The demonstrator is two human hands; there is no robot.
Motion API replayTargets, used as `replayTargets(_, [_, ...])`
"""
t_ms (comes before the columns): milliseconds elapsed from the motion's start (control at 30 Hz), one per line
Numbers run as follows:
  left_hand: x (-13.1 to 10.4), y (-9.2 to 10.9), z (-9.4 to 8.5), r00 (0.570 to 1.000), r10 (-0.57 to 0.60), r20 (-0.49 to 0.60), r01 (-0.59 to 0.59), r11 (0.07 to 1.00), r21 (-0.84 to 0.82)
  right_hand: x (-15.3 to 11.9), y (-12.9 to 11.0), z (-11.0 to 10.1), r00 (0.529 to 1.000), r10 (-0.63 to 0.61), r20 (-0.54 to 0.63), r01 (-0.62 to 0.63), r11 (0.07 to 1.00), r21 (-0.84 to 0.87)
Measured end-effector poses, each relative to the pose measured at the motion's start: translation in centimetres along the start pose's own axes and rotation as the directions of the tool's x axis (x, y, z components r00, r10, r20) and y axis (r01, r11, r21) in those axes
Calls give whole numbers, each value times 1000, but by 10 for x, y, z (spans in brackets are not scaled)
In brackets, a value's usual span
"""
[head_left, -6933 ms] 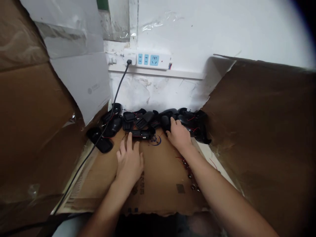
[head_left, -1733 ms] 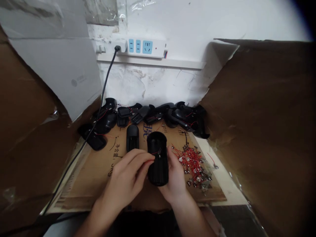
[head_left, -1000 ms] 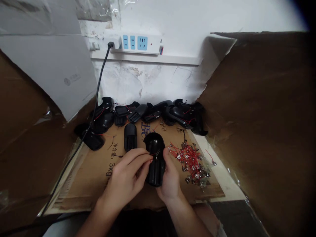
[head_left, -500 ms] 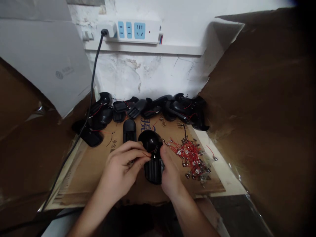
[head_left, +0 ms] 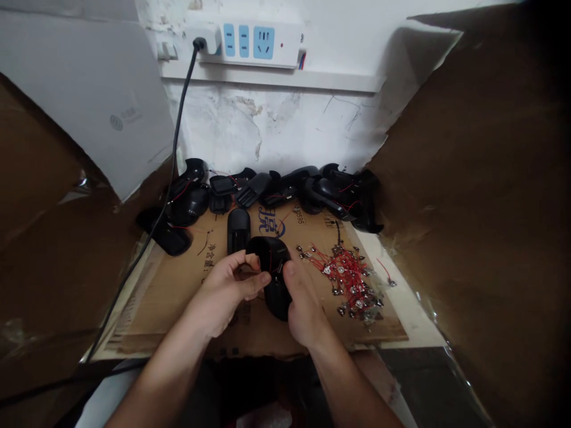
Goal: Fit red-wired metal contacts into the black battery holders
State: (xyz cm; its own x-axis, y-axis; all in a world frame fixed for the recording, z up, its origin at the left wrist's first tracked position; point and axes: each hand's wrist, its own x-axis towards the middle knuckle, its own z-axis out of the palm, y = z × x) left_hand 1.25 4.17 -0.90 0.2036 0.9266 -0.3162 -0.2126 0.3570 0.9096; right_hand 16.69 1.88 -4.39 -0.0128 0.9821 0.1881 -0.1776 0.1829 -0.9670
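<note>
Over the cardboard sheet I hold a black plastic housing [head_left: 279, 297] with a rounded hollow top and a narrower lower part. A thin red wire shows inside its hollow. My right hand [head_left: 306, 306] is closed around the housing's right side, thumb at its edge. On the left side, my left hand [head_left: 232, 288] has its fingers bent and its thumb against the housing's edge; its other fingertips are partly hidden behind the rim. Just beyond my left fingers lies another black housing [head_left: 239, 229]. To the right is a pile of red wires with small metal contacts [head_left: 350, 276].
Several black housings [head_left: 190, 202] with red wires line the back by the wall. A black cable [head_left: 179, 119] drops from the power strip [head_left: 281, 47] along the left. Cardboard walls [head_left: 468, 178] stand at both sides. One loose wired contact [head_left: 391, 282] lies right of the pile.
My left thumb and fingers have shifted from pinching at the housing's middle to its left edge. The housing has tilted and turned slightly. The camera view has shifted a little.
</note>
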Motion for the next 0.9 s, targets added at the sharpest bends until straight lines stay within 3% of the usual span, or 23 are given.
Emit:
replayTargets(100, [2, -1, -2, 998, 57, 30, -58, 998, 37, 2, 3, -2, 998, 65, 9, -65, 995, 70])
replayTargets(167, [-1, 1, -1, 970, 245, -10, -240, 957, 162, 4, 6, -2, 994, 103, -28, -96, 978, 184])
replayTargets(233, [-8, 7, 1, 871, 490, -19, -441, 800, 406, 6, 9, -1, 994, 95, -59, -77, 962, 261])
replayTargets(300, [-14, 12, 3, 781, 622, 57, -516, 590, 621, 7, 12, -1, 998, 61, -24, -52, 960, 277])
replayTargets(367, [-19, 15, 5, 766, 633, 113, -502, 478, 721, 5, 15, -1, 999, 26, 39, -35, 969, 245])
replayTargets(433, [-20, 16, 7, 802, 586, 116, -460, 482, 746, 3, 17, -3, 997, -4, 74, -10, 983, 186])
replayTargets(567, [-19, 13, 7, 898, 434, 75, -350, 599, 720, 1, 16, -5, 995, -21, 95, 12, 995, 100])
replayTargets(667, [-18, 10, 6, 918, 394, 46, -321, 669, 670, 1, 14, -5, 994, -17, 108, 8, 996, 89])
replayTargets(733, [-18, 8, 6, 900, 434, 47, -349, 652, 673, 2, 13, -4, 995, -20, 102, 12, 997, 80])
replayTargets(833, [-19, 5, 8, 820, 571, 40, -422, 556, 717, 3, 13, -2, 999, -13, 42, 10, 997, 70])
replayTargets(900, [-20, 5, 10, 782, 621, 49, -471, 539, 699, 2, 13, -1, 1000, -1, 7, 0, 996, 84])
